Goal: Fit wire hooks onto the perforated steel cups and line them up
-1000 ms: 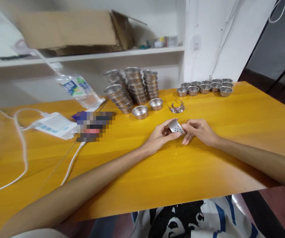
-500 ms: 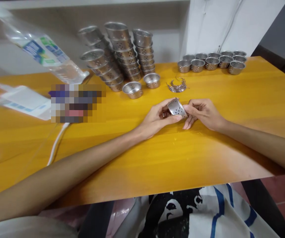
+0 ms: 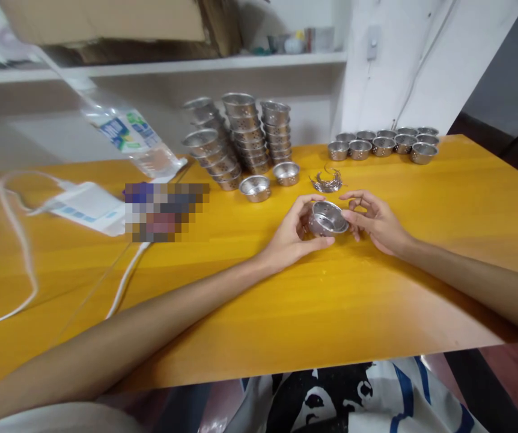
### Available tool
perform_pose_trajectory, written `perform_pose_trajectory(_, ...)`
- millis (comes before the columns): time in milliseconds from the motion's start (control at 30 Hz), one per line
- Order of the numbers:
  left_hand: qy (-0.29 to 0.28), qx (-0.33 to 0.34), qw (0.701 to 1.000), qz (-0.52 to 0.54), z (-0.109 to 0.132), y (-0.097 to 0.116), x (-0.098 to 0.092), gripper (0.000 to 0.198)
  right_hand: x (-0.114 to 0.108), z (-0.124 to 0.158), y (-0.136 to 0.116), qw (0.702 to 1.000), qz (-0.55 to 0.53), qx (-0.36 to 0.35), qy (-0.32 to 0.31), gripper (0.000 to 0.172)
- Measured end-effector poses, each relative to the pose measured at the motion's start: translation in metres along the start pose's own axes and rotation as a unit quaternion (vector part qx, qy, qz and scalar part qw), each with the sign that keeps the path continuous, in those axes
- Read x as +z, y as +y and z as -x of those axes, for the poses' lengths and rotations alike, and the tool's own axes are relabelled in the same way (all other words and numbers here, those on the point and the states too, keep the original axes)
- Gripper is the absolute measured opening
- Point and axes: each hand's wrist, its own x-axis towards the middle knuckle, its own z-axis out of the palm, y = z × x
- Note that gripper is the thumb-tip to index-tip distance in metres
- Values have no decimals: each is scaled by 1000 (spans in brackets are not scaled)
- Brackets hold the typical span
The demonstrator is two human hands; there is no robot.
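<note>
A small perforated steel cup (image 3: 326, 218) is held just above the yellow table (image 3: 313, 300), its mouth turned up toward me. My left hand (image 3: 292, 234) curls around its left side, thumb under the rim. My right hand (image 3: 374, 219) pinches the cup's right rim with thumb and forefinger, the other fingers spread. A small heap of thin wire rings (image 3: 327, 181) lies just behind the hands.
Leaning stacks of the same steel cups (image 3: 241, 138) stand at the back, with two single cups (image 3: 255, 187) in front. A row of single cups (image 3: 385, 144) sits at the back right. A plastic bottle (image 3: 126, 135), white cable (image 3: 13, 240) and charger lie left.
The cup was turned from bottom-up to mouth-up between my hands. My right hand's fingers opened out more. The view tilted down, then up again.
</note>
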Motion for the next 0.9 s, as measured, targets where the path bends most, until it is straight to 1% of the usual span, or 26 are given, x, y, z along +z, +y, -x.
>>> perform_pose_trajectory(33, 0, 18, 1000, -12, 0, 0, 0, 79, -1, 0, 1, 1000, -3, 11, -6, 59)
perform_pose_trajectory(100, 0, 42, 999, -28, 0, -1, 2, 77, -2, -1, 2, 999, -2, 32, -25, 61)
perform_pose_trajectory(167, -5, 42, 998, -37, 0, 0, 3, 75, -2, 0, 4, 998, 11, 48, -39, 60)
perform_pose_trajectory(233, -10, 39, 998, -50, 1, 1, 5, 73, 0, 1, 6, 998, 27, 50, -39, 59)
perform_pose_trajectory(333, -14, 43, 995, -86, 3, 1, 7, 72, 2, 0, 11, 998, 46, 39, -7, 55)
perform_pose_trajectory(400, -13, 36, 994, -99, 4, -2, 7, 71, -6, -7, 13, 996, 74, 37, 46, 50)
perform_pose_trajectory(433, -8, 28, 994, -101, 5, -4, 6, 70, -15, -14, 14, 992, 93, 36, 81, 47)
perform_pose_trajectory(500, 8, 7, 995, -99, 4, -10, 5, 65, -44, -30, 13, 978, 133, 17, 161, 42)
perform_pose_trajectory(567, 25, -7, 995, -99, 4, -16, 4, 57, -87, -48, 10, 954, 162, -25, 251, 38)
perform_pose_trajectory(600, 30, -9, 994, -100, 3, -18, 3, 53, -111, -57, 8, 939, 169, -51, 296, 39)
perform_pose_trajectory(667, 32, -2, 994, -104, 3, -21, 3, 46, -157, -72, 4, 923, 163, -61, 344, 37)
perform_pose_trajectory(700, 31, 4, 994, -107, 2, -21, 3, 44, -177, -78, 3, 917, 142, -49, 369, 37)
perform_pose_trajectory(733, 29, 9, 994, -110, 3, -21, 3, 43, -194, -83, 2, 916, 126, -39, 379, 39)
perform_pose_trajectory(800, 26, 11, 993, -115, 3, -20, 3, 41, -217, -93, 1, 911, 107, -35, 397, 45)
perform_pose_trajectory(833, 25, 8, 993, -117, 3, -20, 4, 40, -223, -97, 2, 909, 100, -30, 404, 46)
perform_pose_trajectory(900, 22, 1, 993, -119, 3, -19, 3, 40, -227, -107, 4, 904, 91, -12, 418, 45)
